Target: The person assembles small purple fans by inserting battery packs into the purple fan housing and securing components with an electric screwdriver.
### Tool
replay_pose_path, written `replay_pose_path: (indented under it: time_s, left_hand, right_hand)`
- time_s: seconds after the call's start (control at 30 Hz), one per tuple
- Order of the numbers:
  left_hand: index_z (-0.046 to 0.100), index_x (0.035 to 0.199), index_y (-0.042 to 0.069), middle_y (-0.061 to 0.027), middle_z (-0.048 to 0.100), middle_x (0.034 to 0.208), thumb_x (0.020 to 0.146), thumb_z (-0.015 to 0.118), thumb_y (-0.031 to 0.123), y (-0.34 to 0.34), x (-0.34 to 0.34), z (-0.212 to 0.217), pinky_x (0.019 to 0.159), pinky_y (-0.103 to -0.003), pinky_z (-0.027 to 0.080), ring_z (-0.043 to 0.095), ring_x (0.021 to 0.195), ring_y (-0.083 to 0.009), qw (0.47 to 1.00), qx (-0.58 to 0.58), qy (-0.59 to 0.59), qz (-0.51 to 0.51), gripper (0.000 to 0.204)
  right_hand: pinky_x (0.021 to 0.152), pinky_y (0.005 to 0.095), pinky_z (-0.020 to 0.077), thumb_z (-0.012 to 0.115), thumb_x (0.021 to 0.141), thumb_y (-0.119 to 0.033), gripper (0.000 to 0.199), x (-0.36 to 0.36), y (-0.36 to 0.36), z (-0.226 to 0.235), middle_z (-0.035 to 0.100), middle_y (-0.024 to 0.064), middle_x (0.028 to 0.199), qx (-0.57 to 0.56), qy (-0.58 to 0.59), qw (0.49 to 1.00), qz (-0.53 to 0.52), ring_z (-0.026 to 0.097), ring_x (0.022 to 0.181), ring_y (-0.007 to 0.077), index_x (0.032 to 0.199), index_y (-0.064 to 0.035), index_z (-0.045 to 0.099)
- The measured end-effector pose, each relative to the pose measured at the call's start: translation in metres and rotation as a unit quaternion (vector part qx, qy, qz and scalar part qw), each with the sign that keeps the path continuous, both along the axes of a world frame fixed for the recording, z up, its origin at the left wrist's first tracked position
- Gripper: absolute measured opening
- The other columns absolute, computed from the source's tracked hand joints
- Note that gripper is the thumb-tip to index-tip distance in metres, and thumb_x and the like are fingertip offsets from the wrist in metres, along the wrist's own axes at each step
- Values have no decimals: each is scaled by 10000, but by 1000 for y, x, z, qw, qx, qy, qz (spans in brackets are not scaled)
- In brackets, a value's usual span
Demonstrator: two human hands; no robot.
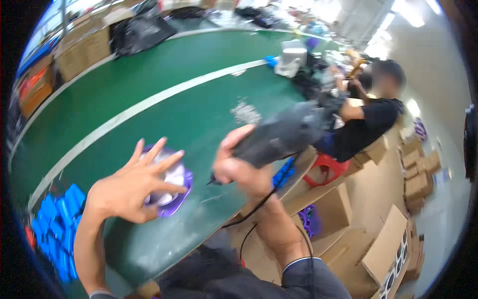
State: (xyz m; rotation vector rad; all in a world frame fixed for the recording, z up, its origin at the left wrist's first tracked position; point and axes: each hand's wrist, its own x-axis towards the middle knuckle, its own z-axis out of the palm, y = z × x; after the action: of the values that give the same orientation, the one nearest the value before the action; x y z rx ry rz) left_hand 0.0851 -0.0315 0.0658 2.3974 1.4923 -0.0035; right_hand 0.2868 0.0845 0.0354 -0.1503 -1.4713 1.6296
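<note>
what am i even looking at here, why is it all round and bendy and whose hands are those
This is one picture from a wide fisheye camera worn on a person's head, looking down at their own hands. That lens bends straight edges, which is why the table curves. No robot is involved. The left hand is spread open over a purple and white object lying on the green table. The right hand has its grip closed on a grey corded power tool, blurred by motion. Blue pieces lie at the table's left edge. Another person sits further along the table, and cardboard boxes stand on the floor.
</note>
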Motion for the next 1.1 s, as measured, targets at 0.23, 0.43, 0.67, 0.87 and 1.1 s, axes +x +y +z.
replay_pose_path:
  time_s: [0.23, 0.43, 0.67, 0.87, 1.1]
  left_hand:
    - [313, 1381, 165, -256, 185, 1430, 639, 727, 399, 3, 9, -28, 1046, -614, 96, 123, 1331, -451, 985, 111, -46, 124, 882]
    - [334, 1363, 148, -226, 257, 1404, 602, 733, 339, -4, 17, -38, 1061, -585, 121, 190, 1322, -420, 982, 114, 6, 151, 880]
    - [390, 1329, 170, -202, 310, 1376, 588, 718, 293, -8, 16, -37, 1047, -593, 159, 236, 1304, -406, 978, 143, -21, 153, 820]
    - [406, 1315, 169, -209, 331, 1357, 589, 711, 290, -2, 14, -39, 1033, -604, 178, 252, 1294, -409, 977, 147, -26, 153, 796]
    - [411, 1309, 158, -211, 329, 1354, 587, 710, 285, -5, 15, -43, 1031, -605, 183, 252, 1292, -405, 976, 153, -38, 151, 792]
  right_hand:
    - [429, 274, 390, 583, 749, -91, 287, -2, 1, -3, 451, 57, 608, -9, 32, 999, 23, 424, 420, 129, 988, -32, 435]
    - [437, 279, 393, 573, 758, -59, 281, -15, -10, -9, 455, 63, 599, 11, 12, 1000, 18, 433, 424, 128, 994, -20, 425]
    - [464, 289, 414, 550, 753, -12, 265, -35, -8, -2, 474, 63, 614, -9, 13, 1000, -26, 469, 458, 136, 998, -14, 447]
    - [465, 287, 416, 543, 750, -9, 260, -41, 3, -10, 469, 65, 613, -19, 11, 1000, -22, 470, 458, 134, 991, -12, 448]
    - [479, 220, 446, 622, 727, 43, 208, -40, -1, -13, 553, 35, 708, -79, 45, 996, -3, 534, 544, 88, 919, 7, 549]
